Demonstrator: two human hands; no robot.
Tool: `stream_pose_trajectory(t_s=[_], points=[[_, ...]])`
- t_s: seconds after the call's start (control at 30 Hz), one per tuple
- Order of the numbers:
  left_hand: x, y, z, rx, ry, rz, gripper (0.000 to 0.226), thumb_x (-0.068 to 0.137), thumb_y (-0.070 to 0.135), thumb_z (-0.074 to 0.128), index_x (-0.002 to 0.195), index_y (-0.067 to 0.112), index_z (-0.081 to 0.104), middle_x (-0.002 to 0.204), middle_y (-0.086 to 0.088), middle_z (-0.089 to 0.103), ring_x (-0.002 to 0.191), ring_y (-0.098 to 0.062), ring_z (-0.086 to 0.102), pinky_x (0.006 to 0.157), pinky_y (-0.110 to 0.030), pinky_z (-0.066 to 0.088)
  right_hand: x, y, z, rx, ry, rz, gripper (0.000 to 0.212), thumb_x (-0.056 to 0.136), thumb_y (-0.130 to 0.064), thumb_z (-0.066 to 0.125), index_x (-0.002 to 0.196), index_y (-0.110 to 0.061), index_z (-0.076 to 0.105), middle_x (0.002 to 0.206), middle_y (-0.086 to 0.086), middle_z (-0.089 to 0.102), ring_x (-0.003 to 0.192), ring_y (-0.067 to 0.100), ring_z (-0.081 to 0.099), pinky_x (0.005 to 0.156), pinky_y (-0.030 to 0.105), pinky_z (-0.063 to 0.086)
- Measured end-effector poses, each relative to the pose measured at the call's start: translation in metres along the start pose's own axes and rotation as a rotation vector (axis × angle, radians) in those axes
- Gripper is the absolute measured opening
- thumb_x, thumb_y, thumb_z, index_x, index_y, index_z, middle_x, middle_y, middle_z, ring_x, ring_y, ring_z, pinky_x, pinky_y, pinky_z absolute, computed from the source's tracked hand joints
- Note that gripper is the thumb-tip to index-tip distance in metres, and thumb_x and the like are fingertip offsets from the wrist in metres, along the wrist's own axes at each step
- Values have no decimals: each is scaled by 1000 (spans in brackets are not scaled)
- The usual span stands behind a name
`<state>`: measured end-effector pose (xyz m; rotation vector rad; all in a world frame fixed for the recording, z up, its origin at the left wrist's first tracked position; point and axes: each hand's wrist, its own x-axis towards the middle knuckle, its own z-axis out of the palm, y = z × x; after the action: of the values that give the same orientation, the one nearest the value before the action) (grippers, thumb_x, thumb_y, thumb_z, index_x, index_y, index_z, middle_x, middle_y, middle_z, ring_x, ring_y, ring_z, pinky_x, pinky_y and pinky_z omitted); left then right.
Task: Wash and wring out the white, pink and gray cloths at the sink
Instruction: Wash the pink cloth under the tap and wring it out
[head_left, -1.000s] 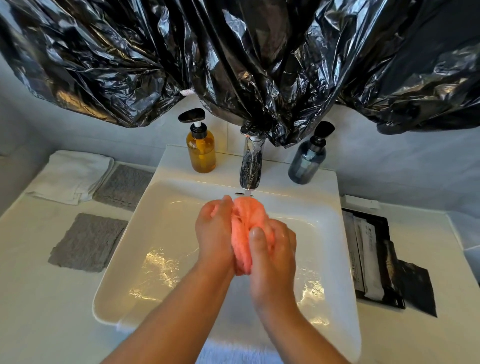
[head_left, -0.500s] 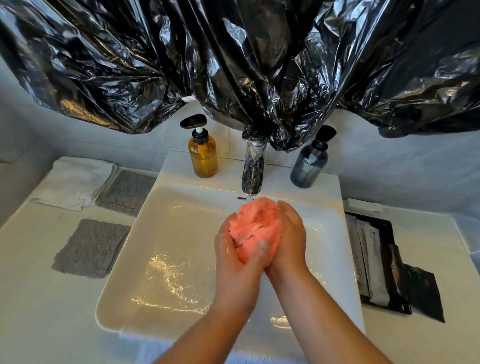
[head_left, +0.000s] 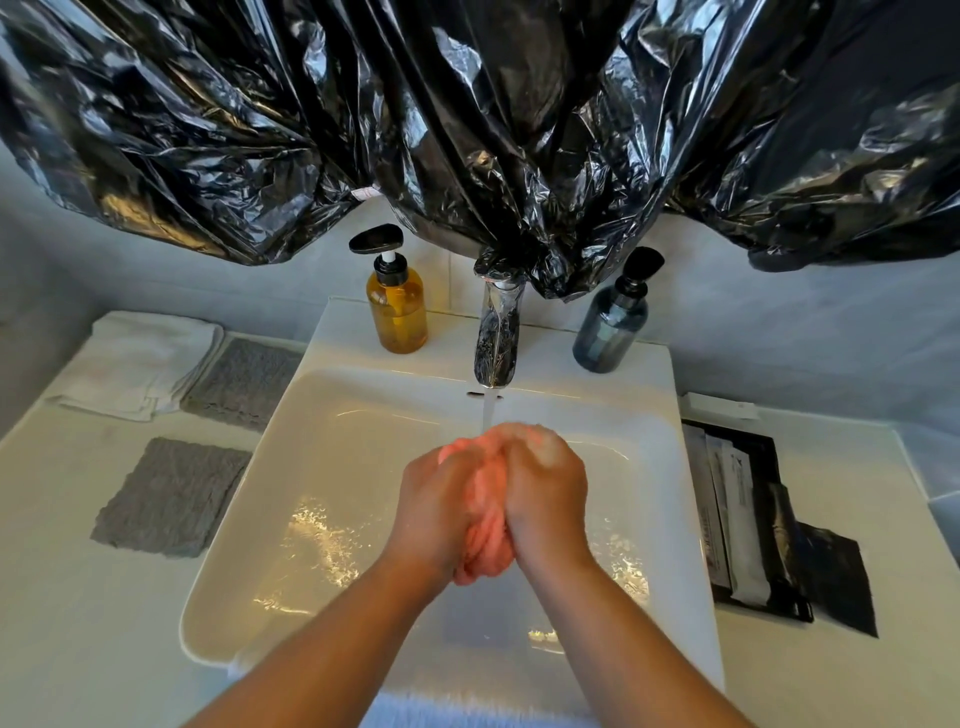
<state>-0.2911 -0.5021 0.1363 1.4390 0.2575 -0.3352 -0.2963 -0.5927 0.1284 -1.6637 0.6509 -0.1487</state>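
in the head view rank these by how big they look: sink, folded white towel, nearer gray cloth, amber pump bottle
1. sink, largest
2. folded white towel and nearer gray cloth look alike; the cloth lies closer to the camera, so unranked
3. amber pump bottle, smallest

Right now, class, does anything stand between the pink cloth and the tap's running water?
Nothing visible does. The left hand and right hand grip the pink cloth over the sink, directly under the stream falling from the tap.

Left hand (head_left: 447, 512), right hand (head_left: 546, 500) bare; forearms (head_left: 332, 642) bare too.
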Motion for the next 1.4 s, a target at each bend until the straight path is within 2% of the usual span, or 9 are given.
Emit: stream_pose_trajectory(t_s=[0.2,0.33,0.47,0.7,0.87,0.97,1.17,1.27,1.4], points=[[-20,-17,4,12,1,303,45,79,42,67,120,24,63,111,-3,71,102,-16,71,78,-32,60,20,-6,-6,490,8,234,28,89,-12,63,114,-23,69,100,10,76,90,30,75,76,42,61],[3,-2,3,-131,320,131,26,98,18,57,82,34,70,78,1,72,82,-23,71,71,-38,58,-18,-7,-3,393,-142,166,17,87,-29,62,91,-19,75,87,10,76,76,28,72,61,31,57],[12,15,1,-38,221,66,29,100,20,53,77,6,63,66,-4,63,62,-14,60,55,-25,49,-44,10,4,-31,-62,-180,30,75,-70,42,93,-51,56,106,-19,56,97,2,61,77,17,52],[0,16,0,131,-41,-167,26,101,18,47,85,1,60,60,-14,62,44,-28,59,40,-24,45,-1,-6,5,-63,54,-18,29,101,-38,51,89,-22,72,85,-3,72,83,16,69,76,34,57],[-4,-5,-20,14,-146,22,54,76,53,60,114,16,67,99,-14,74,87,-28,72,62,-34,54,18,-5,-6,129,28,157,22,86,-36,58,78,-24,76,83,5,75,84,30,72,85,52,59],[-16,-15,-16,-76,-63,188,61,68,39,73,126,27,58,111,4,72,99,-11,71,71,-25,57,9,2,-7,316,35,210,20,97,-33,55,107,-43,70,110,-3,70,97,25,69,85,52,60],[8,-2,-8,-30,290,145,10,90,28,64,93,21,71,88,-4,75,90,-27,73,82,-49,60,-42,19,-3,207,-86,35,40,85,-60,50,116,-37,64,116,-6,65,105,13,68,81,29,61],[8,4,1,59,232,105,19,96,28,63,81,15,66,73,-3,71,73,-21,71,72,-40,60,-47,17,7,28,42,-58,38,79,-75,41,107,-53,55,114,-13,57,102,7,63,84,28,58],[-4,8,5,14,115,-20,31,98,18,55,69,7,58,57,-11,57,57,-23,60,53,-31,49,-20,3,12,-147,74,-67,33,98,-55,46,106,-31,66,96,-13,66,90,6,66,78,26,54]])
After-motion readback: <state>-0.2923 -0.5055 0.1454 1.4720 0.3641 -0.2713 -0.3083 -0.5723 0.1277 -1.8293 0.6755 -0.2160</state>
